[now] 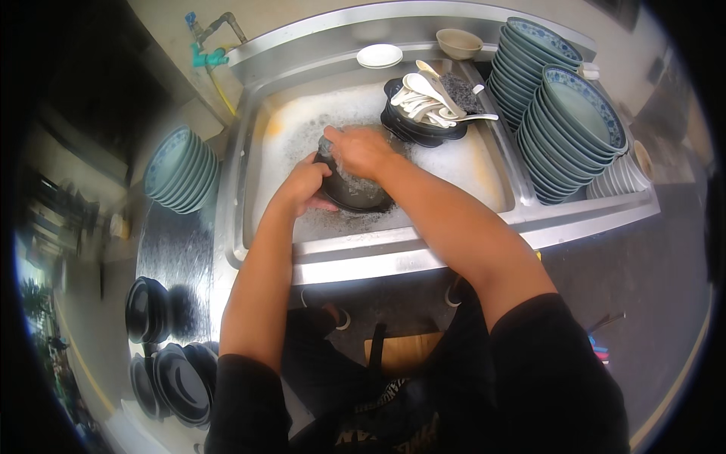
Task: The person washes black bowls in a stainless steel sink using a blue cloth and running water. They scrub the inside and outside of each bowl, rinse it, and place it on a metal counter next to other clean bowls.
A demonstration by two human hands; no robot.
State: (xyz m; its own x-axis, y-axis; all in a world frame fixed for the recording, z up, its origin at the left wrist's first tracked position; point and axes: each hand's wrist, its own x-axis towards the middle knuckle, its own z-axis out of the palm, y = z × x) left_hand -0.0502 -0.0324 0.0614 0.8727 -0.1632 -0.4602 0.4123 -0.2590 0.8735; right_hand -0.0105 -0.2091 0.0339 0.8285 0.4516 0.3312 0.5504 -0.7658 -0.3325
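A black bowl [360, 193] is tilted in the soapy water of a stainless steel sink [397, 234]. My left hand [309, 184] grips its left rim, the thumb over the edge and the fingers beneath. Inside the bowl my right hand [357, 150] holds a metal scouring pad [325, 147] against its upper left wall; the fingers partly cover the pad. Behind and to the right, white spoons [431, 96] are heaped in stacked black bowls [422, 135]. A dark mesh scrubbing pad [460, 93] lies beside the spoons.
Tall stacks of blue-rimmed bowls [573, 130] stand right of the sink, near stacked white bowls [618, 179]. White saucers [379, 55] and a beige bowl [459, 44] sit on the back ledge. More blue-rimmed bowls [181, 170] and black bowls [181, 386] stand left. A green tap [210, 57] is behind.
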